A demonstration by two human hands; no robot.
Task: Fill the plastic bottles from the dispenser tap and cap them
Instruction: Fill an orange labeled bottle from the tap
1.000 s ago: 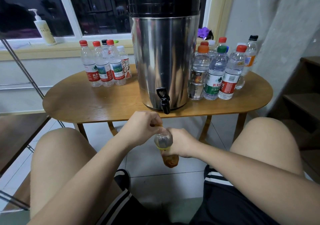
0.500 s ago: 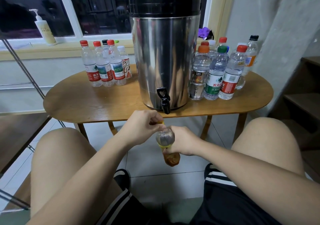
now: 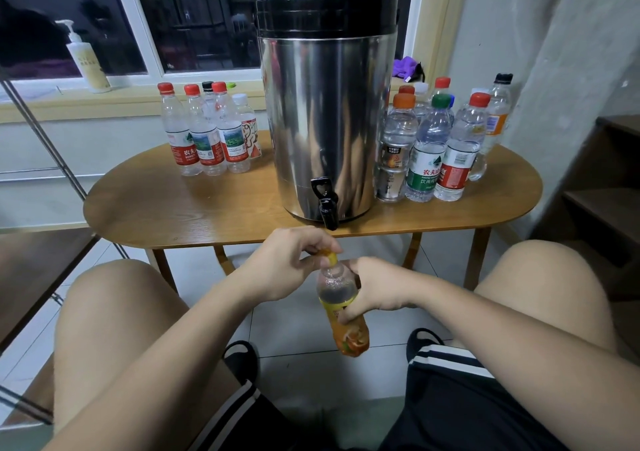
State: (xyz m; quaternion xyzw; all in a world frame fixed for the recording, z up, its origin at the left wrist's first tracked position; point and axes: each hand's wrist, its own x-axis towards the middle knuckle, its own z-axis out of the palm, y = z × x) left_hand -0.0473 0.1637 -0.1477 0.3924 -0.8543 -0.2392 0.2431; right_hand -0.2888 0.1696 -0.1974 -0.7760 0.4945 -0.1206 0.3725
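Orange-label bottle (image 3: 341, 306) up slightly, yellow cap (image 3: 330, 257) now exposed. My left hand (image 3: 284, 263) pinches it, right hand (image 3: 375, 287) wraps bottle. Tap (image 3: 327, 208) at 12 o'clock. Likely uncapping.

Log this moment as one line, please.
left hand pinches yellow cap | right hand grips bottle | tap untouched | fill level unclear

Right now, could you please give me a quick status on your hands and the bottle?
Left hand pinching yellow cap. Right hand gripping orange-label bottle, held low in front of dispenser tap. Nothing blocking the tap.
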